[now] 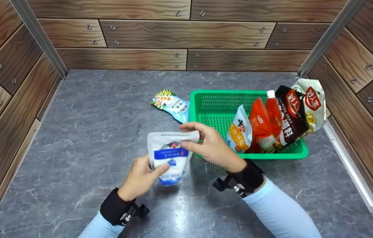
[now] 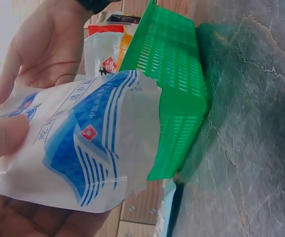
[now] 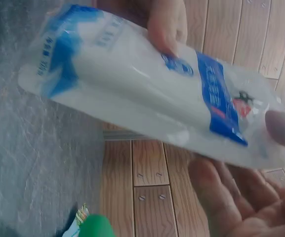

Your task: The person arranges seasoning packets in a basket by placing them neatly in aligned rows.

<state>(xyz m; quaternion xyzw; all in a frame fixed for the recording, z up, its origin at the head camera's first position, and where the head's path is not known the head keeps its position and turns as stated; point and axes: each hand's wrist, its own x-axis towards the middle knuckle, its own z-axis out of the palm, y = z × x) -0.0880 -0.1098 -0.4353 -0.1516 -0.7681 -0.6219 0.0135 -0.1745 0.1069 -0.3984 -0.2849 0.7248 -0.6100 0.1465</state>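
Note:
A white salt bag (image 1: 169,153) with a blue band and blue base is held up in front of the basket, above the tabletop. My left hand (image 1: 141,178) grips its lower left side, thumb across the front. At the top right corner, my right hand (image 1: 215,147) pinches the bag between thumb and fingers. The left wrist view shows the blue-striped bottom of the salt bag (image 2: 102,133) close up, with the left thumb (image 2: 6,136) on it. In the right wrist view the salt bag (image 3: 132,94) slants across, and the right thumb (image 3: 283,129) presses near its top edge.
To the right stands a green basket (image 1: 249,156). Inside its right part lean an orange-and-white bag (image 1: 240,130), a red pouch (image 1: 259,120), a white-capped red bottle (image 1: 272,110), a dark pouch (image 1: 289,119) and a pale pouch (image 1: 317,109). A Heinz pouch (image 1: 173,105) lies against the basket's left side.

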